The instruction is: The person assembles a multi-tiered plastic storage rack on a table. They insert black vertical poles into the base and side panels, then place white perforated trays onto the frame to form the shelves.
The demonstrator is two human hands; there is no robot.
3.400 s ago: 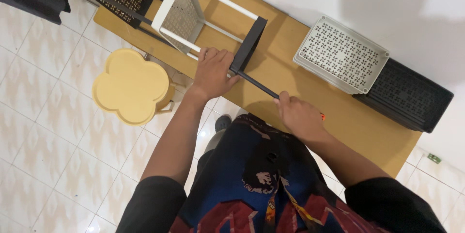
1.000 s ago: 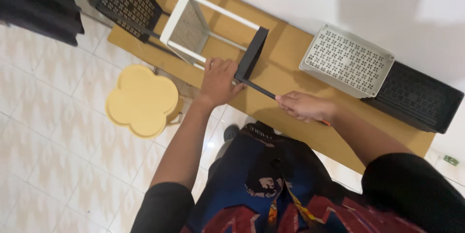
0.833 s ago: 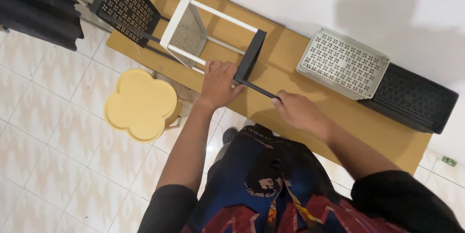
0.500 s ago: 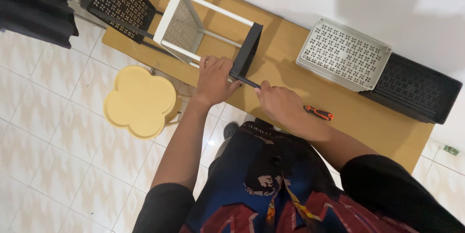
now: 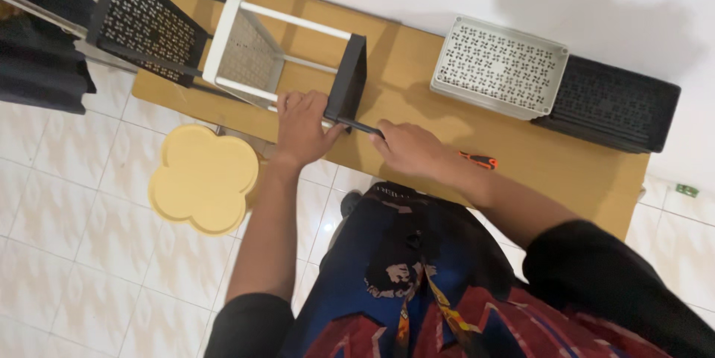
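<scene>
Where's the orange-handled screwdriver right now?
The orange-handled screwdriver lies on the wooden table, just behind the right hand, near the table's front edge.

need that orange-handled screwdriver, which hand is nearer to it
Right. The right hand lies just beside the screwdriver on the table; the left hand is farther off, on the black panel.
</scene>
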